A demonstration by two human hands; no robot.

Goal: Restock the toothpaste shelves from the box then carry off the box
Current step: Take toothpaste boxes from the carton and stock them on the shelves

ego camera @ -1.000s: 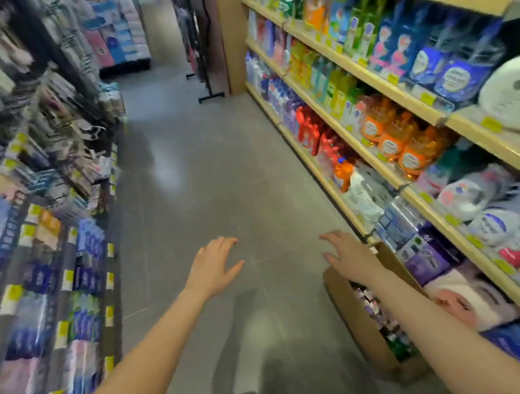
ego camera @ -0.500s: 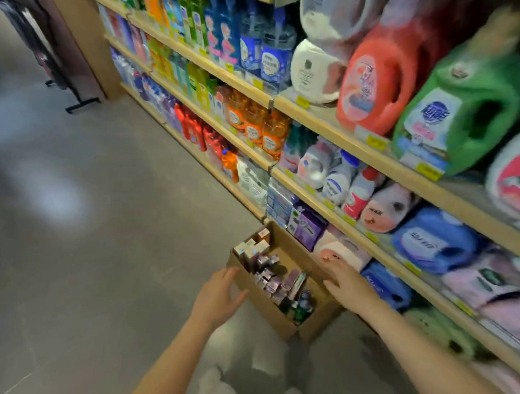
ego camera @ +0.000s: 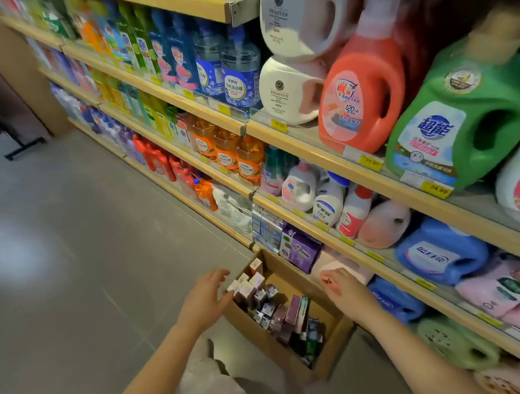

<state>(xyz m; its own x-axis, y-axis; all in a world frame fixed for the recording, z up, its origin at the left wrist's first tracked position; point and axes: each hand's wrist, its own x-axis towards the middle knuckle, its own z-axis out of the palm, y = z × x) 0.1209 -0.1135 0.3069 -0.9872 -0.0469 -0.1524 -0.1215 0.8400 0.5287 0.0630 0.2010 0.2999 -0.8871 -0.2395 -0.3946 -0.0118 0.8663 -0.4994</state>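
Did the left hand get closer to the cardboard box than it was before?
Yes. The left hand has gone right, toward the cardboard box on the floor. A second ago bare floor lay between them; now its fingers are at the box's near edge.

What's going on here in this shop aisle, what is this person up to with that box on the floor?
A person is reaching down to an open cardboard box on the floor beside the detergent shelves. The left hand is at the box's near edge, the right hand over its far side; both are open and neither grips anything. The box holds small cartons, so it is not yet emptied or lifted.
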